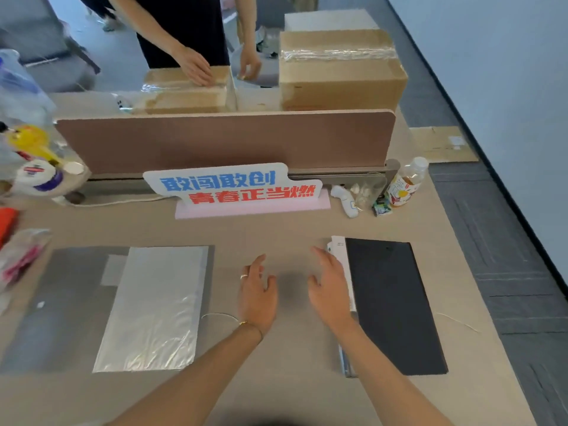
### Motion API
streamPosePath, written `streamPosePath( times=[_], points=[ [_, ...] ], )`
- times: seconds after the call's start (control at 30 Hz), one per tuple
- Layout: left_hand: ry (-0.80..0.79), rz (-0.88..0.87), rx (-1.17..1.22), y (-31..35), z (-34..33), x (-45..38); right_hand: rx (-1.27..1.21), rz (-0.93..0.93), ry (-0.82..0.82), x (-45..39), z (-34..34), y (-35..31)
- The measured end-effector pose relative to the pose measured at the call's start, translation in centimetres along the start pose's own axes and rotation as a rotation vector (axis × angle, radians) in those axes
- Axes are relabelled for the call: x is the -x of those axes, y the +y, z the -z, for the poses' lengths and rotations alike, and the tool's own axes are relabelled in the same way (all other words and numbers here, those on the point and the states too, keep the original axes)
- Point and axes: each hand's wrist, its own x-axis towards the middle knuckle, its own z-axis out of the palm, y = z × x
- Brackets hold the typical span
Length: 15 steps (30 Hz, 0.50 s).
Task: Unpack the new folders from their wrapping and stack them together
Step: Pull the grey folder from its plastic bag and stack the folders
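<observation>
Both hands hover empty over the bare middle of the counter [285, 229], between steps as I read it. Left hand [256, 292] has its grip released, fingers spread, holding nothing. Right hand [330, 287] is also open, fingers loose, its outer edge over or just touching the white strip along the left side of the black folder [396, 305]; contact unclear. That folder lies flat to the right of the hands and looks unwrapped, though whether it is one folder or a stack cannot be told. Left of the hands lies an empty clear plastic wrapper [153, 309], partly over a grey flat sheet [61, 305], maybe a further wrapped folder, unclear. Likely next move: reach left for that grey piece, or square up the black one. Beyond the hands stand a slogan sign [233, 187], a drink bottle [407, 182] and a desk divider [224, 139]; nothing blocks either reach. Another person handles cardboard boxes [341, 69] behind the divider.
</observation>
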Motion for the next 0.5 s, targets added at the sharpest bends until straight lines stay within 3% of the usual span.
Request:
streamPosePath(
  times=[0.5],
  points=[
    [0.366,0.19,0.083,-12.3,21.3,-1.6,0.062,0.211,-0.303,2.8,-18.2,-15.7]
  ],
)
